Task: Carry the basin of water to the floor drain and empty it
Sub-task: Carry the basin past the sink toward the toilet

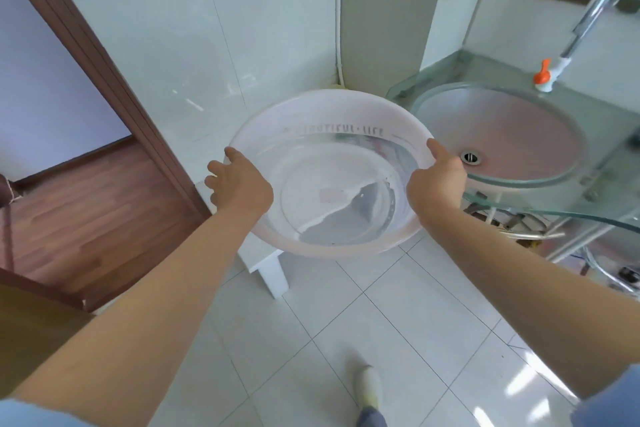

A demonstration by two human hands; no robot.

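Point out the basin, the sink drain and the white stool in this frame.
basin (349, 114): head view, far inner wall above the lettering.
sink drain (470, 157): head view, metal ring in the glass sink's bottom.
white stool (273, 274): head view, front leg under the basin.

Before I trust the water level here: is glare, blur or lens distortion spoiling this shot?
Head view: soft motion blur smears the lettering on the basin; a bright reflection splits the water surface; wide-angle bending curves the door frame and forearms; glare patches on the floor tiles. Both hands stay readable.
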